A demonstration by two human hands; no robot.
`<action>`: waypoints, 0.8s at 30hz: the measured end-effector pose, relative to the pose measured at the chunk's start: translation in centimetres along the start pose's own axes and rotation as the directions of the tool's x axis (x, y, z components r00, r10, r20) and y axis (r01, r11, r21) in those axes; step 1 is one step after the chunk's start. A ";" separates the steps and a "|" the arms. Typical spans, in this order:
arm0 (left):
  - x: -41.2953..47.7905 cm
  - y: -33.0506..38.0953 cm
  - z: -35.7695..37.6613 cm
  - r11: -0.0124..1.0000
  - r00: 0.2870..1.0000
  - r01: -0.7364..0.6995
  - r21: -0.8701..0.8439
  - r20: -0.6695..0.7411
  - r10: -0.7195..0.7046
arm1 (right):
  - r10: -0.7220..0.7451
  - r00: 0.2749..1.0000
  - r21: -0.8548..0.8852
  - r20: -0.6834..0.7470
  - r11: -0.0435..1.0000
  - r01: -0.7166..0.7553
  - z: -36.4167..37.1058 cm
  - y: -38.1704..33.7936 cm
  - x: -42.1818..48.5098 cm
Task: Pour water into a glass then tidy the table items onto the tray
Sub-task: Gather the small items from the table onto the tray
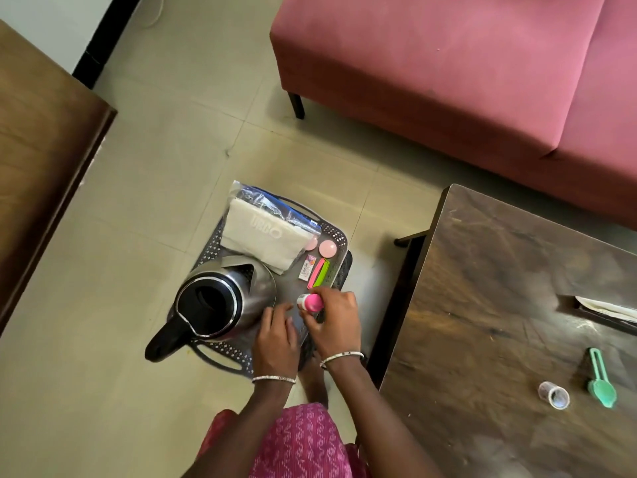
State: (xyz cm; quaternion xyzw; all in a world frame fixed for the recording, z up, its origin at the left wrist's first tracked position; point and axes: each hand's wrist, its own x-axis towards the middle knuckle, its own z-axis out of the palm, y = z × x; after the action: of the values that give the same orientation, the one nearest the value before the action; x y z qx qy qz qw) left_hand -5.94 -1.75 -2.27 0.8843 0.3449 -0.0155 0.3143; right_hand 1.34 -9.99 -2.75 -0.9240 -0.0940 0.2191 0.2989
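A dark perforated tray (336, 233) sits on the floor with a steel kettle (220, 305), a plastic bag with a white cloth (262, 236), a pink round lid (327, 249), a small box (306, 268) and pink and green clips (320, 272) on it. My right hand (336, 317) grips a small pink bottle (312, 302) just above the tray's right side. Beside the kettle, my left hand (277, 334) hovers over the tray with relaxed fingers and holds nothing. On the wooden table (482, 305) lie a small clear cup (554, 395) and a green spoon (601, 379).
A pink sofa (465, 81) stands behind the table. A wooden cabinet (44, 160) fills the left side. A paper in a dark holder (606, 310) lies at the table's right edge. Tiled floor surrounds the tray.
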 end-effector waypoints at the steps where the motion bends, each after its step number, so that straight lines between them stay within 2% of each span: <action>1: -0.3 -0.3 0.1 1.000 1.000 0.020 0.004 0.018 -0.020 | -0.017 1.000 -0.064 0.024 0.998 0.018 0.5 -0.1 0.2; 6: -0.2 -0.8 0.6 0.992 0.990 0.121 0.039 0.073 -0.123 | -0.037 0.995 -0.312 0.097 0.948 0.066 2.2 0.1 1.4; 12: 0.8 -0.9 1.2 0.988 0.985 0.149 0.026 0.088 -0.151 | -0.014 0.999 -0.431 0.029 0.902 0.025 3.3 0.1 2.7; 19: 1.0 -0.8 1.1 0.988 0.983 0.155 0.001 0.096 -0.155 | 0.042 0.997 -0.416 0.061 0.909 -0.013 3.1 -0.1 3.0; 24: 1.0 -0.4 0.6 0.990 0.985 0.143 0.000 0.099 -0.142 | 0.004 0.997 -0.347 0.074 0.937 0.023 1.7 0.2 2.0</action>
State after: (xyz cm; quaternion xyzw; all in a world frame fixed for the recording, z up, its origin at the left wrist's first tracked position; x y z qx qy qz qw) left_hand -5.30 -1.27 -3.16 0.8544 0.3913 -0.0806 0.3322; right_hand 2.31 -8.66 -4.77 -0.9531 -0.1468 0.2315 0.1283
